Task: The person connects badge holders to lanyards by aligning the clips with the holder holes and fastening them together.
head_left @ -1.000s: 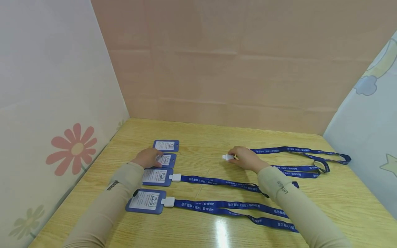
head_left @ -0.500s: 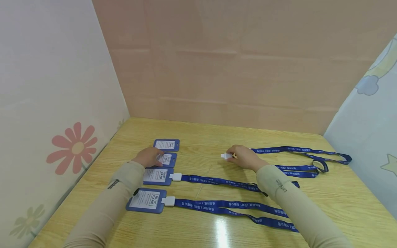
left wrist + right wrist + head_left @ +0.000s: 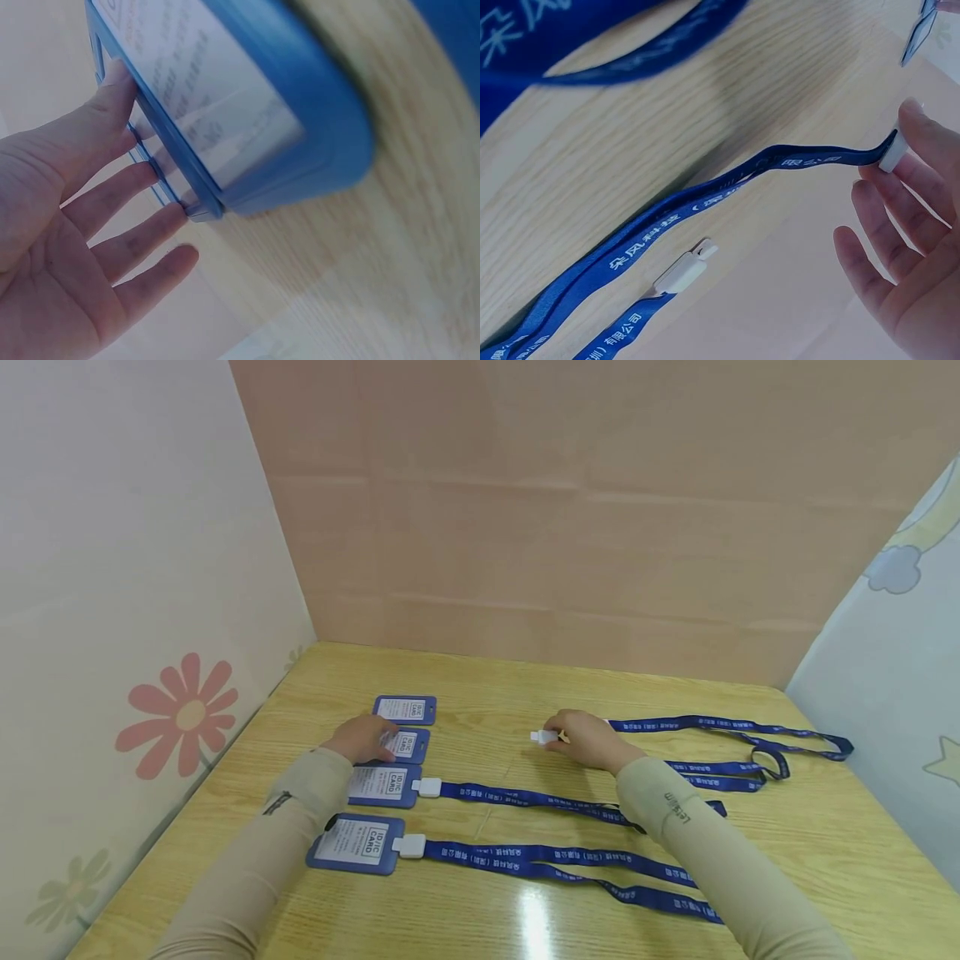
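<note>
In the head view, my left hand (image 3: 358, 737) grips the left end of a blue ID card holder (image 3: 407, 746), second from the back in a column of such holders. Thumb and fingers stand on opposite edges of it in the left wrist view, beside a nearer card holder (image 3: 330, 142). My right hand (image 3: 588, 741) pinches the white plastic clip (image 3: 546, 737) of a dark blue lanyard, its tip pointing left toward the card holders. Seen from the right wrist, the lanyard strap (image 3: 817, 159) runs from the pinched clip (image 3: 894, 152) down to the wooden table.
At the back left lies a loose card holder (image 3: 405, 710). Nearer me, two holders (image 3: 352, 843) are joined to lanyards (image 3: 525, 857) stretching right. Another loose lanyard (image 3: 720, 724) lies behind my right hand, its white clip (image 3: 681, 271) showing. Fabric walls (image 3: 555, 527) enclose the table.
My right hand has drifted slightly left with the clip, and its strap has slid along a little. The left hand stays on the same card holder.
</note>
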### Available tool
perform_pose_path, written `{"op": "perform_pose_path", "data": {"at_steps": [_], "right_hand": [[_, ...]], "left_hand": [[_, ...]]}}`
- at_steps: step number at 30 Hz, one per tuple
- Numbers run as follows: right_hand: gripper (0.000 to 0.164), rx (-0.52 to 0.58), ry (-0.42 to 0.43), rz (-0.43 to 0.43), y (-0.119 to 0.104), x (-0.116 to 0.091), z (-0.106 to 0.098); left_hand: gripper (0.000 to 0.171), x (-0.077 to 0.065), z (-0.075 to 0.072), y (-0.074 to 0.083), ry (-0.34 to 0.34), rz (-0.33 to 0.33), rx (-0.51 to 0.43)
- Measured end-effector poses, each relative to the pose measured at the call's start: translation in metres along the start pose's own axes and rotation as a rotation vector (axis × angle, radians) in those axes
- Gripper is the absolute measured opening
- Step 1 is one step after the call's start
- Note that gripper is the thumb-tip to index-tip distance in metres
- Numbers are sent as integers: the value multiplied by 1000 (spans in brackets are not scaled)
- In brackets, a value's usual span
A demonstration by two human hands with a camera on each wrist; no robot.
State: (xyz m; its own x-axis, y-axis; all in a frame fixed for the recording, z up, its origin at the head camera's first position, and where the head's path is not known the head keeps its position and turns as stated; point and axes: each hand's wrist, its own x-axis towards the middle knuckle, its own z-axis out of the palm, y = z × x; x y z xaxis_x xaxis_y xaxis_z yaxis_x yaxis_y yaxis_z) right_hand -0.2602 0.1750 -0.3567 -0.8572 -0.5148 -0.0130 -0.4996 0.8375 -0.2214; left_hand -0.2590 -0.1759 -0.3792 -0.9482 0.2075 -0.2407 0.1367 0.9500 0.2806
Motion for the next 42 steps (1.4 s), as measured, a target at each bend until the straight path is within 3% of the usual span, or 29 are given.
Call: {"op": "perform_pose_path", "data": {"at_steps": [26, 42], "right_hand": [[28, -13, -39, 22, -4, 1, 5], [30, -22, -20, -23, -12, 6, 0]], "left_hand": [[53, -3, 1, 0, -23, -21, -43], [53, -1, 0, -1, -22, -15, -45]]}}
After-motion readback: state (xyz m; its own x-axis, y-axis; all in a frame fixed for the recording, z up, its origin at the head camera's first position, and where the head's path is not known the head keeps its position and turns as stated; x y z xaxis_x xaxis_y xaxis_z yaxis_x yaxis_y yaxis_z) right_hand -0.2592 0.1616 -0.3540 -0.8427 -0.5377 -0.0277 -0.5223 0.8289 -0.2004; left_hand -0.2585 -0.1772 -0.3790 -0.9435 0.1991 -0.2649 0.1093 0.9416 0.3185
